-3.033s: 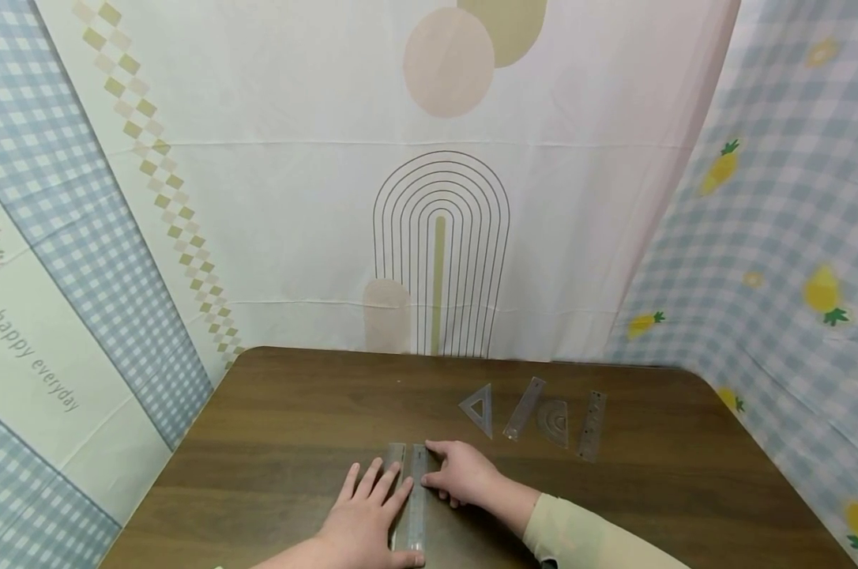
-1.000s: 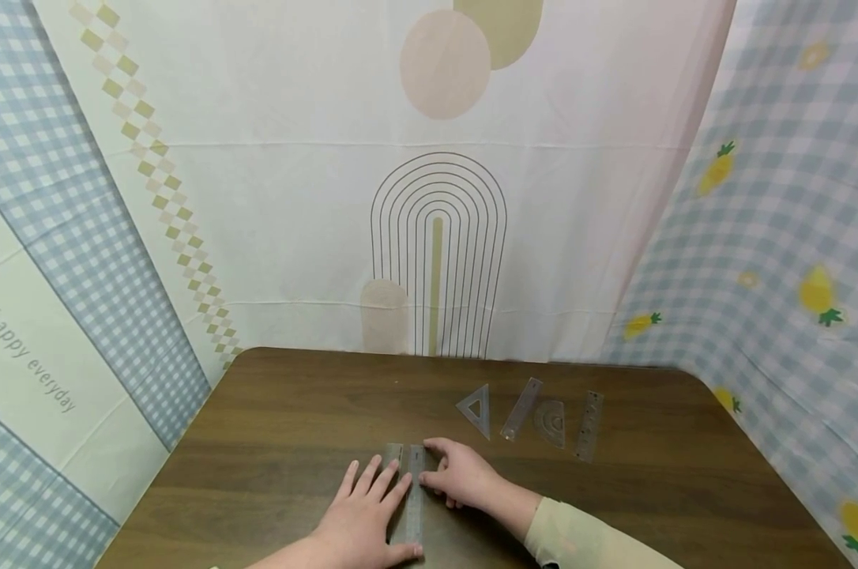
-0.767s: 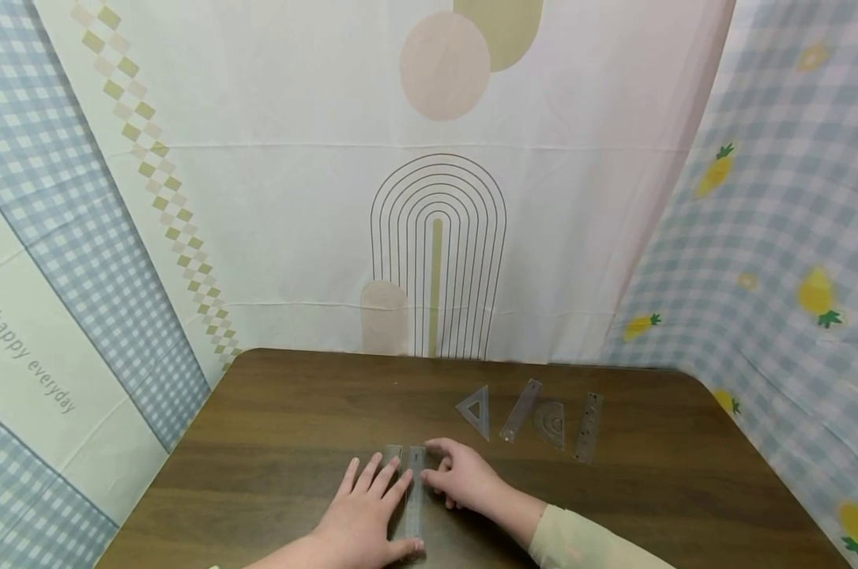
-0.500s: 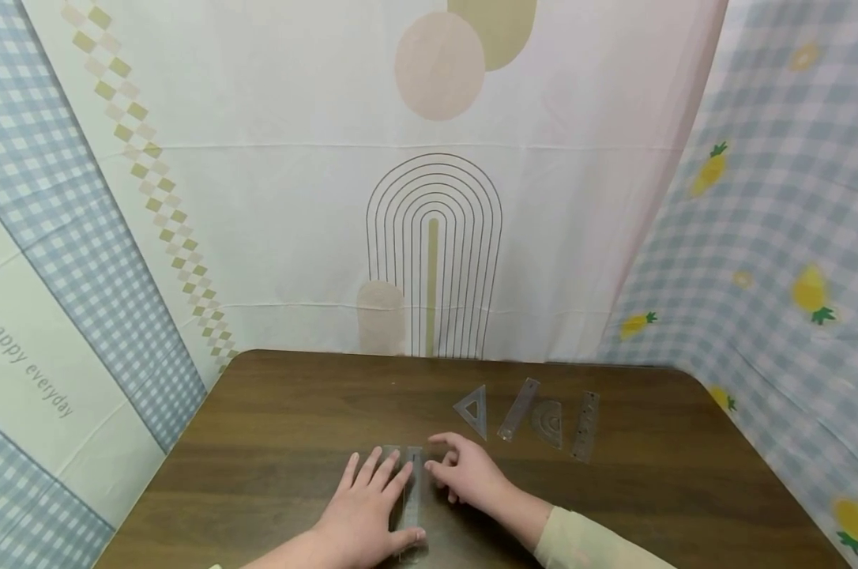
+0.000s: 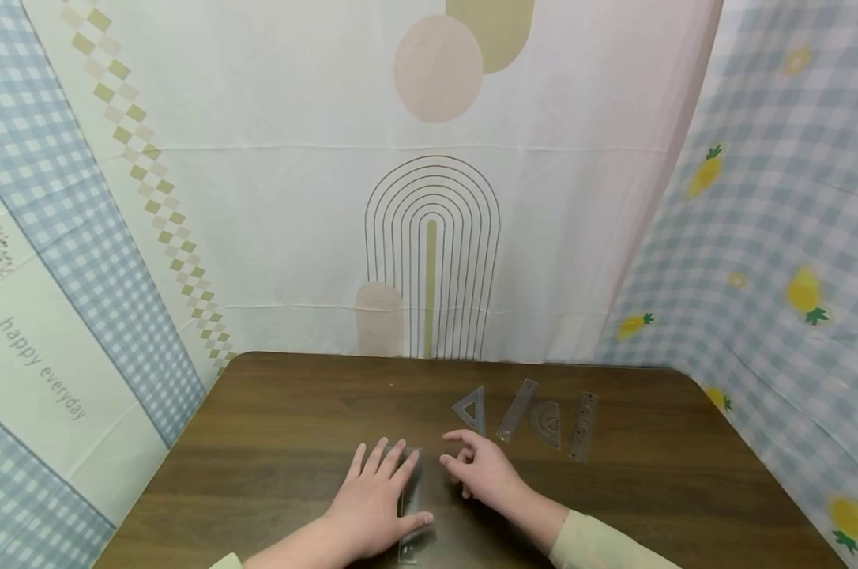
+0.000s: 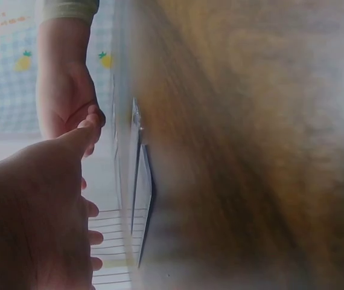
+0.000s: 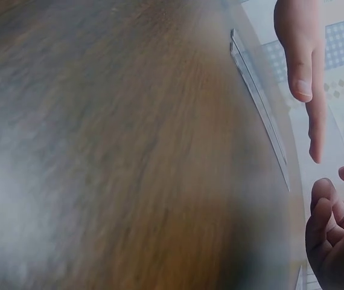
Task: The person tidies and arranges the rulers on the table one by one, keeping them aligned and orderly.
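A clear ruler [image 5: 409, 548] lies lengthwise on the table in front of the person, partly covered in the head view by the left hand [image 5: 368, 506]. That hand is spread flat over it, palm down. From the side, the left wrist view shows two thin clear strips, a longer ruler edge [image 6: 145, 205] and another beside it, with a gap between them and the hand. Two edges of clear rulers [image 7: 259, 99] show in the right wrist view too. The right hand [image 5: 487, 472] hovers right of the rulers, index finger extended, other fingers loosely bent, holding nothing.
Farther back on the right lie a clear set square [image 5: 479, 407], a short ruler [image 5: 517, 411], a protractor [image 5: 545, 425] and a ruler with holes [image 5: 584, 427]. Curtains hang behind the brown table [image 5: 294, 403] and along both sides.
Earlier, the right fingertips touched the right ruler's edge; they have drawn away to the right. The left hand has lifted slightly off the rulers. The pieces farther back have stayed put.
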Demonstrator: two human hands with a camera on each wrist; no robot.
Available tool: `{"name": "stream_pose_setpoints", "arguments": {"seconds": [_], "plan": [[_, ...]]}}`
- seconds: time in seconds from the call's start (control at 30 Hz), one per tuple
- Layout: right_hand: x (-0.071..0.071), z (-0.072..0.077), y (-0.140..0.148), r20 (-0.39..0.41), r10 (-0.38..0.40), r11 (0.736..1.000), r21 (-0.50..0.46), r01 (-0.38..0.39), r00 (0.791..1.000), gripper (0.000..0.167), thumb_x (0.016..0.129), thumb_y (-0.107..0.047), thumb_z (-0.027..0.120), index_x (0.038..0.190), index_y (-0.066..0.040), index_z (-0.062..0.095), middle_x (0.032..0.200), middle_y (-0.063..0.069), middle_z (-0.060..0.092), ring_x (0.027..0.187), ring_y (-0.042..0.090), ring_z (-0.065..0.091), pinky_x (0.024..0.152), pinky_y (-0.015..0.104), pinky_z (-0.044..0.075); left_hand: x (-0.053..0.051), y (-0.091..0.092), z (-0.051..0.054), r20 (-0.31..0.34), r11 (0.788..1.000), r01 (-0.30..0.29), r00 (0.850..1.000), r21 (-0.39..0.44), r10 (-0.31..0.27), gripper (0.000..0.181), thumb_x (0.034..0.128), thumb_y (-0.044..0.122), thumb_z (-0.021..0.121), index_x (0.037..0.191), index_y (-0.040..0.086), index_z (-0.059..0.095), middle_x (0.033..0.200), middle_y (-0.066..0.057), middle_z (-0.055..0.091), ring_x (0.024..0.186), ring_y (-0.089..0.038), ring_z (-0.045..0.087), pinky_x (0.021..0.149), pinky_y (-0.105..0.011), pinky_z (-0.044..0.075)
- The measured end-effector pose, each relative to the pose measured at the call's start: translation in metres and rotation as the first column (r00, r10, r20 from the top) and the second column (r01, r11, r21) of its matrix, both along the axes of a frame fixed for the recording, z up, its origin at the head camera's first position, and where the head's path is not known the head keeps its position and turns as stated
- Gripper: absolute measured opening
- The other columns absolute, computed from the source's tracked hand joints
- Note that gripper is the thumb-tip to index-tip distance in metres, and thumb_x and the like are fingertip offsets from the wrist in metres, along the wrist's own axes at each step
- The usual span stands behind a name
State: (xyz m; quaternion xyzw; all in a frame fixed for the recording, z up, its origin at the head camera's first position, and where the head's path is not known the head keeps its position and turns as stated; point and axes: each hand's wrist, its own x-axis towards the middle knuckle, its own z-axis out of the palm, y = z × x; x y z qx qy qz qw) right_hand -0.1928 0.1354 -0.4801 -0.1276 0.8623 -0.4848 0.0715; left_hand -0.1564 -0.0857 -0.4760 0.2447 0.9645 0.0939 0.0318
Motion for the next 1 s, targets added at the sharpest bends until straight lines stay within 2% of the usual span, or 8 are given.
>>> {"name": "stream_pose_setpoints", "arguments": {"seconds": [0.37, 0.6, 1.0], "plan": [[0.002, 0.000, 0.021, 0.023, -0.050, 0.999, -0.006, 0.050, 0.998, 0.042, 0.096, -0.020, 0.066, 0.133, -0.002, 0.057, 0.066, 0.003, 0.061, 0.047, 0.013, 0.054, 0.047, 0.031, 0.049, -0.018, 0.011, 0.003, -0.018, 1.000, 0.012, 1.000, 0.004, -0.012, 0.090, 0.0888, 0.076, 0.045, 0.156, 0.017, 0.034, 0.161, -0.011, 0.027, 0.148, -0.038, 0.018, 0.116, -0.063, 0.008], [-0.001, 0.002, 0.034, 0.012, -0.111, 0.994, -0.009, 0.111, 0.994, 0.037, 0.096, -0.020, 0.066, 0.129, -0.002, 0.059, 0.065, 0.004, 0.061, 0.046, 0.015, 0.054, 0.045, 0.033, 0.049, -0.024, 0.017, 0.009, -0.021, 1.000, -0.001, 1.000, -0.004, 0.001, 0.090, 0.0890, 0.076, 0.044, 0.157, 0.018, 0.033, 0.161, -0.011, 0.027, 0.149, -0.038, 0.018, 0.117, -0.061, 0.008], [-0.007, 0.007, 0.053, -0.011, -0.244, 0.969, 0.032, 0.244, 0.970, 0.034, 0.095, -0.021, 0.068, 0.126, -0.007, 0.063, 0.069, 0.012, 0.061, 0.048, 0.020, 0.054, 0.046, 0.034, 0.048, -0.033, 0.030, 0.013, -0.034, 0.999, -0.003, 0.999, -0.032, 0.002, 0.090, 0.0890, 0.077, 0.043, 0.157, 0.019, 0.031, 0.162, -0.010, 0.026, 0.149, -0.036, 0.018, 0.117, -0.061, 0.009]]}}
